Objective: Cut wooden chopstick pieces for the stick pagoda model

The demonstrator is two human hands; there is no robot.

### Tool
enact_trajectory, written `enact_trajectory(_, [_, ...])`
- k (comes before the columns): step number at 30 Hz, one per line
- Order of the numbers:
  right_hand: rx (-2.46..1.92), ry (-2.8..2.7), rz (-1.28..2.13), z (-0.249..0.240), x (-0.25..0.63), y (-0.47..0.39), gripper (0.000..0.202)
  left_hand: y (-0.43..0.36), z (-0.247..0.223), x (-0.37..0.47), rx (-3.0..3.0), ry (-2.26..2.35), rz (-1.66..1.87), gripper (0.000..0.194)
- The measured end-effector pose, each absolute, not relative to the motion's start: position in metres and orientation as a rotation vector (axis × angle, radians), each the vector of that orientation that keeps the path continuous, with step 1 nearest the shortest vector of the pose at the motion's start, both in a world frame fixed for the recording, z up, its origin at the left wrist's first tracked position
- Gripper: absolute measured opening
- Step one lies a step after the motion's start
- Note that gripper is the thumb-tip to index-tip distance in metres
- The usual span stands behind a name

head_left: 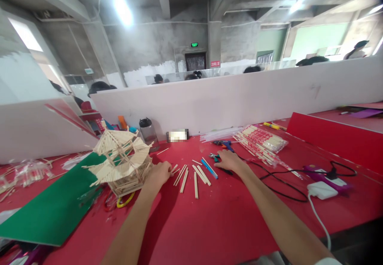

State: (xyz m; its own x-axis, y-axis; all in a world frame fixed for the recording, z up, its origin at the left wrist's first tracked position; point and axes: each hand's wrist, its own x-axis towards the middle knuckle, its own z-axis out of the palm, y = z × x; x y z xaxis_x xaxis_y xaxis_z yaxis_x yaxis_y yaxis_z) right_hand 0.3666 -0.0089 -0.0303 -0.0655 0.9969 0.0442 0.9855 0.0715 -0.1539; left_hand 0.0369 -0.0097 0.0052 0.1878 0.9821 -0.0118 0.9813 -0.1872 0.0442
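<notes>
**Stick pavilion stands roofed; loose sticks wait on the table**

Head view: Left of centre in the frame, a two-tiered wooden pavilion model (122, 162) built of thin sticks stands on the edge of a green board (56, 209). Both roofs and the lattice base look assembled, so the build seems far along; how much trim is missing I cannot tell. The left hand (158, 175) rests just beside the model's base, fingers curled and apparently closed on a stick or two, though the grip is too small to read surely. Loose cut sticks (191, 175) lie fanned at mid-frame between the hands, with a blue stick (209, 168) among them. The right hand (229, 161) lies flat-ish over a small cutter (216, 157), fingers pressed together; whether it grips the tool is unclear.

Around them: a glue gun (224, 143), packs of chopsticks (263, 141) at upper right, a black cable (281, 185) and white adapter (321, 190) near the right forearm, which could snag a reach.
</notes>
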Motion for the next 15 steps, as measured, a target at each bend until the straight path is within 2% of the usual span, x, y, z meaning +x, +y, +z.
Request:
enact_trajectory(4, [-2.046, -2.185, 0.116, -0.026, 0.368, -0.009, 0.029, -0.011, 0.005, 0.036, 2.37, 1.961, 0.037, 0.019])
enact_trajectory(7, [-2.049, -2.174, 0.111, -0.026, 0.369, -0.009, 0.022, -0.012, 0.005, 0.037, 2.381, 1.954, 0.056, 0.017])
enact_trajectory(10, [-1.961, -2.146, 0.127, -0.024, 0.369, -0.008, 0.023, -0.013, 0.007, 0.039, 2.396, 1.98, 0.07, 0.014])
enact_trajectory(15, [-1.489, -2.085, 0.146, -0.013, 0.354, -0.013, 0.039, -0.018, 0.017, 0.05, 2.384, 1.925, 0.322, 0.016])
